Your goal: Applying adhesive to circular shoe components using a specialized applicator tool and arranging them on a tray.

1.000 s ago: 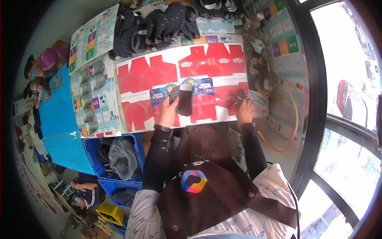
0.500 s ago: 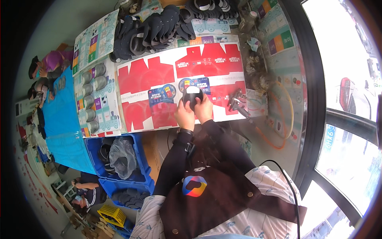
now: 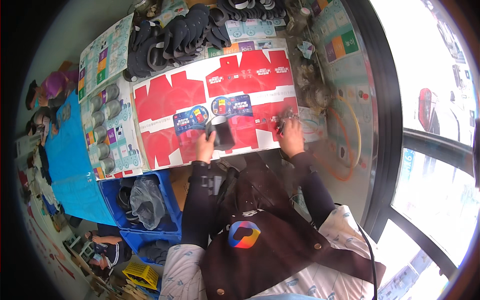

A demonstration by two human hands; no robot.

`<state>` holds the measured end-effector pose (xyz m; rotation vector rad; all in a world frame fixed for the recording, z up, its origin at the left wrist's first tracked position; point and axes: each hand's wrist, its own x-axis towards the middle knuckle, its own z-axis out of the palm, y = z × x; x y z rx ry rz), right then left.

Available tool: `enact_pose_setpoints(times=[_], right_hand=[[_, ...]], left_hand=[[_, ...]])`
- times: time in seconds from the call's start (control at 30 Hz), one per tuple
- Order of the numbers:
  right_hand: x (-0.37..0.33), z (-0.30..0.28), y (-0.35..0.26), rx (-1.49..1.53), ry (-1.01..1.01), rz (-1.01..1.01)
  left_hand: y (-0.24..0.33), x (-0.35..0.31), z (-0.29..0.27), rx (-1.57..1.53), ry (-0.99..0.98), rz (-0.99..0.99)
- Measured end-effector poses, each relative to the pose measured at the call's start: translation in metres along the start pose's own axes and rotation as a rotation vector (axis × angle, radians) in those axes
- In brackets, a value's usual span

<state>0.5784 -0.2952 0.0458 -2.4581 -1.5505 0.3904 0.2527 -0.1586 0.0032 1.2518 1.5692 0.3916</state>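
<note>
My left hand [image 3: 204,147] pinches the left edge of a black curved shoe-part-like piece [image 3: 224,139] with a pale grey-white end. It is held over the red-and-white printed sheet [image 3: 167,92] on the table. Farther right, my right hand [image 3: 292,139] has its fingers closed around a metal spray gun [image 3: 287,118] at the sheet's right side. Its handle is mostly hidden under my fingers. Two blue printed cards [image 3: 230,104] show on the sheet beyond the black piece.
Overlapping dark curved pieces [image 3: 179,34] line the table's far side. Several grey rounded pieces [image 3: 100,134] sit on a printed board at left. An orange hose [image 3: 326,169] loops at right. A blue crate [image 3: 176,202] stands below left. Other people [image 3: 107,245] are at far left.
My hands have parted. The left moved left with the black piece; the right let go of it, moved right and took hold of the spray gun. The whole view shifted slightly.
</note>
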Motion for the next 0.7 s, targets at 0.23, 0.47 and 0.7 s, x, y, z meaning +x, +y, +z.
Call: enact_pose_setpoints(times=[0.23,0.47,0.7], right_hand=[[0.008,0.029,0.082,-0.208,-0.038,-0.120],[0.016,-0.038,0.047,0.364,-0.080,0.038],[0.071,-0.100,-0.010,0.870,-0.476,0.435]], left_hand=[[0.013,0.002,-0.022,-0.084,-0.170,-0.173],[0.063,0.044,0.078,0.221,-0.104,0.279],[0.111,0.087,0.128,0.385,-0.177,0.216]])
